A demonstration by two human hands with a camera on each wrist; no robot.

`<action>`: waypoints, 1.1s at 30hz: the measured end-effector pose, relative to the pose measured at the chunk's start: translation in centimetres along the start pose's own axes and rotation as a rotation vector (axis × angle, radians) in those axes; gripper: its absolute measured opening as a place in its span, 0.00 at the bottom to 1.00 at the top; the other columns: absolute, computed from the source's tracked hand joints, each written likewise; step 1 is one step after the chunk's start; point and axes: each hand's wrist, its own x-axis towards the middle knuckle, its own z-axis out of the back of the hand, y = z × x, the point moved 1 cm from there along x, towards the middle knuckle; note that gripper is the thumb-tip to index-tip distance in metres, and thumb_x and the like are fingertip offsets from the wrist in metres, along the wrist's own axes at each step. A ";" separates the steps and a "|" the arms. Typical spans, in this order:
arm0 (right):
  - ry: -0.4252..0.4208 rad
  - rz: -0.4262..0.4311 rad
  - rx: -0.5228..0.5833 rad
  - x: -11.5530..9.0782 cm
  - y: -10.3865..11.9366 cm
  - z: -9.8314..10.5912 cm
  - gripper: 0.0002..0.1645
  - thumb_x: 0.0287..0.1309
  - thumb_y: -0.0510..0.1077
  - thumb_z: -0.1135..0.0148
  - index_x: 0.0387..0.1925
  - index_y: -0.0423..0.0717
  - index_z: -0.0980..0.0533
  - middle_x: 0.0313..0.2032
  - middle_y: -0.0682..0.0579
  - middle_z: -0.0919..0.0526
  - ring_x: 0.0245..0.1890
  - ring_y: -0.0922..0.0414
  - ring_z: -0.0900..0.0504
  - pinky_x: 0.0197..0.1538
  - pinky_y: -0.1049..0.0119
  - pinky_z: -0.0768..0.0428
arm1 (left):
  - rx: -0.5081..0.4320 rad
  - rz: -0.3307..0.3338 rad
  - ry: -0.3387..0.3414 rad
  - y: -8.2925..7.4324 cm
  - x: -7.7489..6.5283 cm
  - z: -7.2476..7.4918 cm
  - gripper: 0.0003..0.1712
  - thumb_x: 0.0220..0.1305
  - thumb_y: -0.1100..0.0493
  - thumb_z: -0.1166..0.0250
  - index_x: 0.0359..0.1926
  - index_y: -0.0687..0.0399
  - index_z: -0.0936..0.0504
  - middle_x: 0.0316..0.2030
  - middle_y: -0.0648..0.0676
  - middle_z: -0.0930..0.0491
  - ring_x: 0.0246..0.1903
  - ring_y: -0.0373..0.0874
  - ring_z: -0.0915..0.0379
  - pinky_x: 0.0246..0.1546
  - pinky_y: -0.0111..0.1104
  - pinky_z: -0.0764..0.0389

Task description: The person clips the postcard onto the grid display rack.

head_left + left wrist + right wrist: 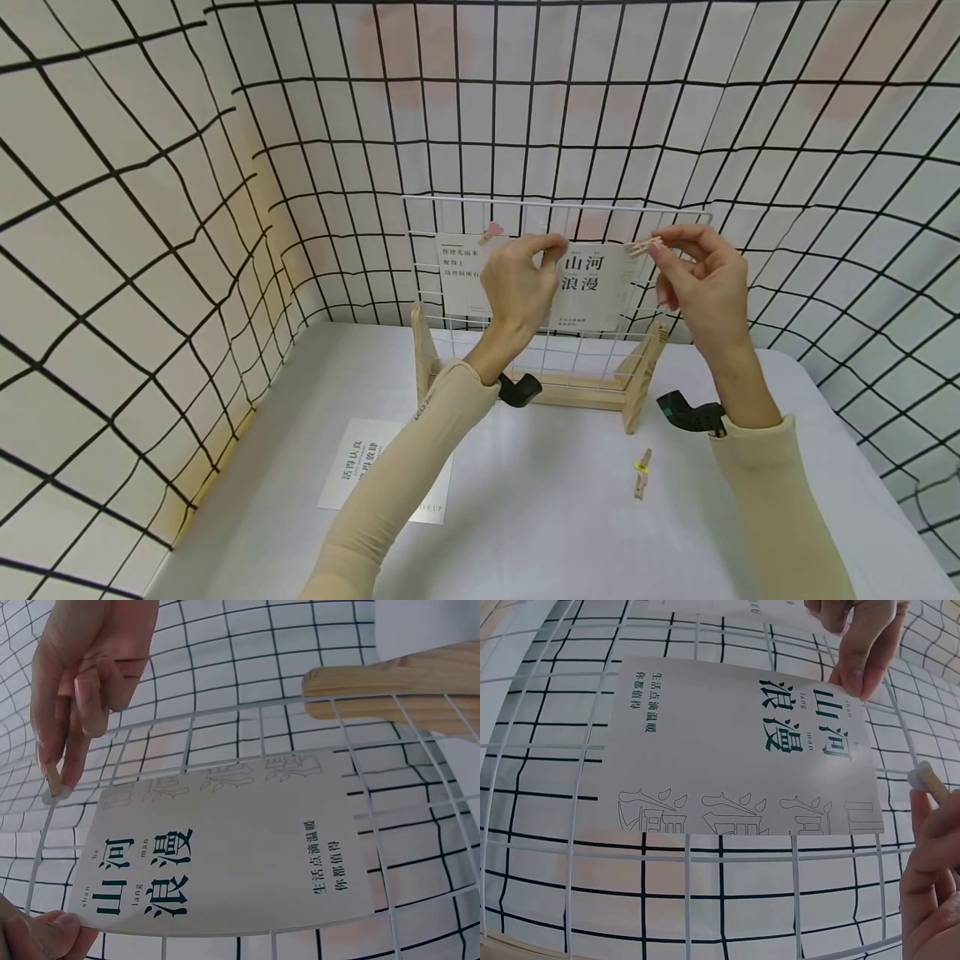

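A white card (592, 287) with dark green lettering lies against the white wire grid (525, 201). My left hand (522, 279) pinches its upper left corner between thumb and fingertips. Between the fingertips of my right hand (705, 279) is a small wooden clothespin (933, 784) with a pale round piece at its tip. In the right wrist view the clothespin stands apart from the card, just off its upper right corner. Left of it on the grid hangs another printed card (461, 279), partly behind my left hand, with a pink heart clothespin (492, 230) at its top edge.
The grid stands on a wooden base (577, 392). Two small clothespins (642, 473) lie on the white table (540, 517), right of centre. White printed cards (356, 458) lie at the left, partly under my left forearm. Black wire mesh (525, 108) surrounds the table at back and sides.
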 end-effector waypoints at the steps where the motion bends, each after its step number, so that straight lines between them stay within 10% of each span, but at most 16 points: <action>1: 0.013 -0.006 0.002 0.0 0.0 0.0 0.09 0.68 0.34 0.36 0.49 0.40 0.21 0.43 0.53 0.12 0.13 0.62 0.24 0.17 0.77 0.29 | 0.000 0.001 0.001 0.0 0.0 0.0 0.04 0.63 0.61 0.27 0.36 0.49 0.06 0.36 0.47 0.08 0.35 0.40 0.11 0.22 0.25 0.26; 19: 0.099 -0.042 -0.049 -0.5 -0.9 0.0 0.17 0.76 0.40 0.45 0.61 0.40 0.23 0.31 0.51 0.27 0.18 0.62 0.31 0.19 0.74 0.34 | -0.023 -0.009 0.006 0.2 0.0 -0.1 0.04 0.63 0.61 0.27 0.36 0.50 0.06 0.36 0.49 0.08 0.33 0.41 0.11 0.19 0.24 0.30; 33: 0.159 -0.081 -0.055 -0.8 -0.9 -0.2 0.16 0.76 0.38 0.44 0.60 0.39 0.22 0.33 0.56 0.19 0.19 0.62 0.31 0.19 0.72 0.34 | -0.031 -0.021 0.008 0.2 -0.1 -0.2 0.04 0.63 0.62 0.27 0.35 0.52 0.06 0.36 0.50 0.08 0.35 0.42 0.10 0.21 0.25 0.27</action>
